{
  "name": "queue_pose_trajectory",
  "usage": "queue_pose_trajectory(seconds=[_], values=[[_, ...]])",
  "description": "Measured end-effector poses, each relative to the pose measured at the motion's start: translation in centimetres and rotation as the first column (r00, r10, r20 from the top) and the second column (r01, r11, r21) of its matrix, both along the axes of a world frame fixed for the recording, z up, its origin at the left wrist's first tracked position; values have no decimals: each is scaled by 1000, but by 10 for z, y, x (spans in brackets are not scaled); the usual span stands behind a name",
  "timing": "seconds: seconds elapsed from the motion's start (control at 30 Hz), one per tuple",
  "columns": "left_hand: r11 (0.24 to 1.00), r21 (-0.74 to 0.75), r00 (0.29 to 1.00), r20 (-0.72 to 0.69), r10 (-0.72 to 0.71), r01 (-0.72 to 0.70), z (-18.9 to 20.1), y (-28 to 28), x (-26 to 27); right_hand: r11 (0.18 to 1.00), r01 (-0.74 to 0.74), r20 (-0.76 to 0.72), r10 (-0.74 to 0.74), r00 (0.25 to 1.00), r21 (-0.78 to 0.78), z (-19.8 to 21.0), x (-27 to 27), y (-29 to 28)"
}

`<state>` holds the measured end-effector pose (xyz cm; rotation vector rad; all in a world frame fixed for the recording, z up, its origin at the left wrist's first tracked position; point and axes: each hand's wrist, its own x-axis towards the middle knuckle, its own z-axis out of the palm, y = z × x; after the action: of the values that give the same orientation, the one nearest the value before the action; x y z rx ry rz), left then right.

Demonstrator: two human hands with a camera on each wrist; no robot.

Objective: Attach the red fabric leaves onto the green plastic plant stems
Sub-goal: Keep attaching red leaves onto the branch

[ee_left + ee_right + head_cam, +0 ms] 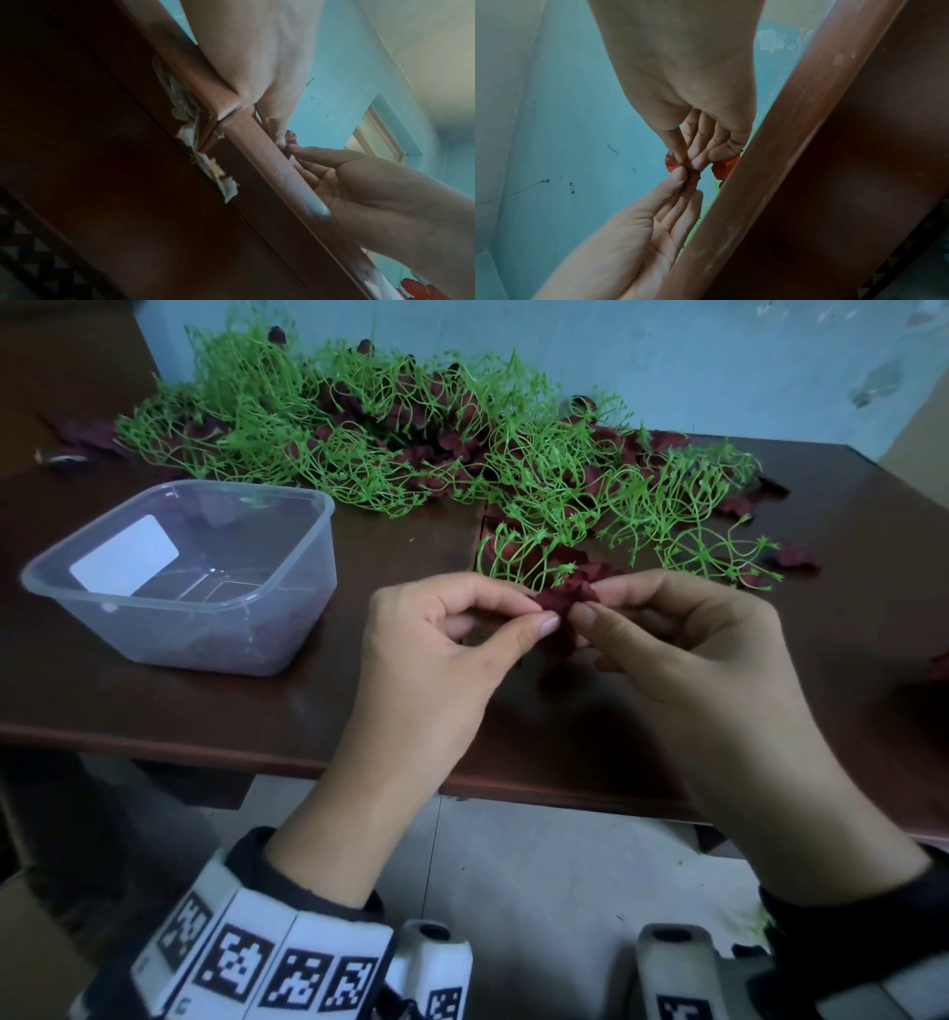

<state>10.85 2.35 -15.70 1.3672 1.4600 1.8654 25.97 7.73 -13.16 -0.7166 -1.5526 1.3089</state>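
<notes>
- Dark red is seen on the fabric leaf (567, 603).
- Bright green is shown by the plastic stems (359, 428).
- The table (205, 706) is coloured dark brown.
- The container (195, 572) is clear plastic, with a white label.
- The wall (667, 361) is painted pale blue.
- Black-and-white square markers are printed on the wristband (277, 968).

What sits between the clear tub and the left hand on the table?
Only bare table lies between the tub and the left hand, as the head view shows.

A small dark red fabric leaf (564, 603), crumpled with ruffled edges, hangs above the near part of the tabletop, pinched from both sides at its top. Behind it, a wide tangled heap of thin bright green plastic plant stems (390, 433) sprawls across the far tabletop, with many dark red fabric leaves (452, 449) scattered among them.
</notes>
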Motion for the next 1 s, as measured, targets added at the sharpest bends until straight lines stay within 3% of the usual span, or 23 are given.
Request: queue_pose_trajectory(seconds=[0.13, 0.37, 0.53, 0.8, 1.0], values=[[1000, 22, 989, 148, -6, 3, 4, -3, 3, 999, -25, 23, 25, 999, 20, 1, 0, -1], [998, -8, 995, 79, -56, 57, 0, 0, 0, 995, -86, 64, 89, 994, -41, -4, 0, 0], [994, -8, 979, 172, -108, 111, 4, 0, 2, 983, -94, -41, 89, 995, -158, -7, -2, -1], [972, -51, 901, 388, -192, 229, 11, -2, -1, 986, -30, -128, 8, 992, -165, -7, -2, 0], [986, -45, 954, 263, -143, 160, 8, 1, 4, 991, 109, 118, -118, 986, 81, -7, 0, -9]])
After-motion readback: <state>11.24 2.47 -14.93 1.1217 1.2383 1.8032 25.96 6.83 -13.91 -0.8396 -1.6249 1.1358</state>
